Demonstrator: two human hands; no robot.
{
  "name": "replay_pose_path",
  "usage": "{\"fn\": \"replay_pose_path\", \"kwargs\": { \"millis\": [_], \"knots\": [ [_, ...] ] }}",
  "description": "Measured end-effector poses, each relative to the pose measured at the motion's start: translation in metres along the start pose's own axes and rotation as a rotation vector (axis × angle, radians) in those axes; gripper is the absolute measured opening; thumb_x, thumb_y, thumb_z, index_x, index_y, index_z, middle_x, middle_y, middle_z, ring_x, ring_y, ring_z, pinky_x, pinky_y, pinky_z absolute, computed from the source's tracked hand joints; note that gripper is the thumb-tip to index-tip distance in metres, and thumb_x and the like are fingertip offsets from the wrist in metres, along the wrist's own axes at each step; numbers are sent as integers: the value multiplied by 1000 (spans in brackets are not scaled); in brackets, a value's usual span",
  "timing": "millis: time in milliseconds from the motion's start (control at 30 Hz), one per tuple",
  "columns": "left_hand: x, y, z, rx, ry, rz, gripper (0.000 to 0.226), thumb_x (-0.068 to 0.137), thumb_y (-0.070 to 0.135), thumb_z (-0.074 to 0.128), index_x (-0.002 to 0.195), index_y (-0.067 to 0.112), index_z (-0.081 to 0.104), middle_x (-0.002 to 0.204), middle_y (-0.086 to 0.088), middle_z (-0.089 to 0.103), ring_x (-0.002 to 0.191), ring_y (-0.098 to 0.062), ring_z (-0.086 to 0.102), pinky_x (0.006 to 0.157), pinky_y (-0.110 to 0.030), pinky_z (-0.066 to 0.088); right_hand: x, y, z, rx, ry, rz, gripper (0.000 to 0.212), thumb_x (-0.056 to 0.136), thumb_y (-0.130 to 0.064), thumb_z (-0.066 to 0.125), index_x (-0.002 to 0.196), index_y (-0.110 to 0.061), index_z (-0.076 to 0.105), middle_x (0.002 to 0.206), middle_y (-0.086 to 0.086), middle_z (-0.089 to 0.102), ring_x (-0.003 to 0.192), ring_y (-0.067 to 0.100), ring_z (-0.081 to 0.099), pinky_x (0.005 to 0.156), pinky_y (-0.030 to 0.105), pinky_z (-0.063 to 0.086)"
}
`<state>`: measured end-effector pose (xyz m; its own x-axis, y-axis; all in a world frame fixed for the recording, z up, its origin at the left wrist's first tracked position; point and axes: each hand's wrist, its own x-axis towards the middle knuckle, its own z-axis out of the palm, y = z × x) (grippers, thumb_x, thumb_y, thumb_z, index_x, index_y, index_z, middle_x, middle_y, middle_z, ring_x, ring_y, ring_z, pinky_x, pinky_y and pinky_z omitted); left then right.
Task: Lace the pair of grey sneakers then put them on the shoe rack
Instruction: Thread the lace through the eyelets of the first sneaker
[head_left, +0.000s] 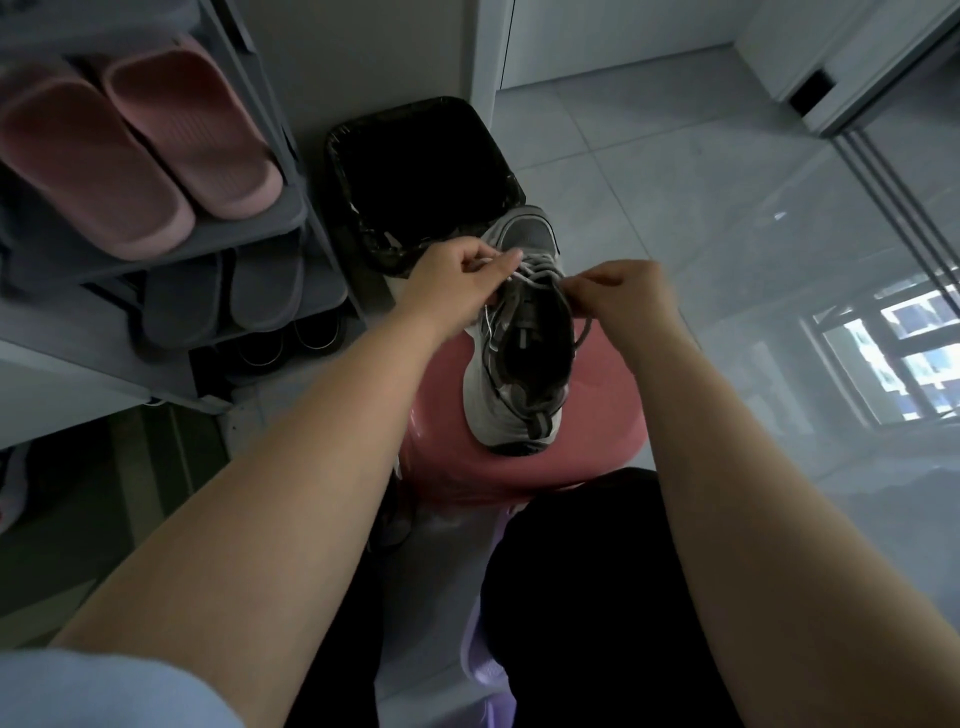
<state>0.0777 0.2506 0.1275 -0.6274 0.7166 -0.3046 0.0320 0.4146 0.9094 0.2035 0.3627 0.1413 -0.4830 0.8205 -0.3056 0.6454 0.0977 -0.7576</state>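
Observation:
One grey and white sneaker stands on a pink stool, toe pointing away from me. My left hand pinches a white lace end over the sneaker's left eyelets. My right hand pinches the other lace end at the right eyelets. A few lace crossings run over the tongue near the toe. The second sneaker is hidden or out of view. The grey shoe rack stands at the left.
The rack holds pink slippers on the upper shelf, grey slippers below, and dark shoes at the bottom. A bin with a black bag sits just behind the stool. Pale tiled floor spreads to the right.

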Motion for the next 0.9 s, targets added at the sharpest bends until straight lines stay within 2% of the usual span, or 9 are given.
{"fn": "replay_pose_path", "kwargs": {
  "millis": [200,300,400,467,567,633,733,800,900],
  "knots": [
    [-5,1,12,220,189,27,18,86,22,64,92,9,73,96,-7,72,93,-20,65,83,-30,51,-5,-7,5,42,-38,15,9,81,-19,70,81,-10,70,75,6,66,72,20,62,67,29,50],
    [-3,4,7,182,182,-51,18,90,19,56,89,8,70,90,-9,70,84,-23,66,79,-35,54,-4,-5,3,147,-15,81,17,86,-17,64,71,-9,63,65,1,66,61,10,62,62,23,49],
    [6,-2,-6,-127,154,-287,24,98,15,38,89,3,55,73,-10,62,50,-19,63,54,-32,55,-1,-2,0,587,4,241,27,97,-9,45,71,-5,51,47,-1,64,43,5,62,54,19,52],
    [10,-6,-19,-384,235,-435,25,101,14,30,94,0,49,75,-11,63,41,-13,61,43,-25,50,1,-1,-6,761,57,326,25,100,-9,36,76,-7,43,50,3,66,43,9,64,52,22,51],
    [11,-6,-39,-581,421,-476,29,101,9,24,81,6,44,55,-3,65,46,-10,60,53,-21,42,4,1,-13,914,198,301,24,101,-12,31,79,-8,41,51,2,67,46,11,65,61,26,52],
    [9,-2,-44,-811,540,-451,27,99,4,23,80,8,42,59,-4,62,58,-14,58,61,-23,45,6,-1,-13,993,251,245,24,101,-14,31,80,-11,43,53,0,66,49,12,64,64,26,52],
    [8,2,-43,-1160,634,-360,27,100,8,24,77,11,39,61,-3,43,50,-13,40,61,-28,49,7,-5,-11,893,279,169,25,99,-14,36,75,-15,42,53,-3,51,45,9,50,62,26,47],
    [7,2,-42,-987,623,-279,21,98,10,28,81,14,39,61,0,36,48,-10,32,54,-23,44,7,-6,-8,608,240,82,23,96,-15,43,73,-17,43,56,-3,45,50,9,42,57,23,38],
    [2,7,-34,-208,401,-8,10,93,14,46,102,18,45,74,3,41,59,-8,42,54,-22,42,1,-4,-2,206,49,6,13,89,-16,56,77,-12,55,62,-2,44,58,9,39,56,24,33]
  ]
}}
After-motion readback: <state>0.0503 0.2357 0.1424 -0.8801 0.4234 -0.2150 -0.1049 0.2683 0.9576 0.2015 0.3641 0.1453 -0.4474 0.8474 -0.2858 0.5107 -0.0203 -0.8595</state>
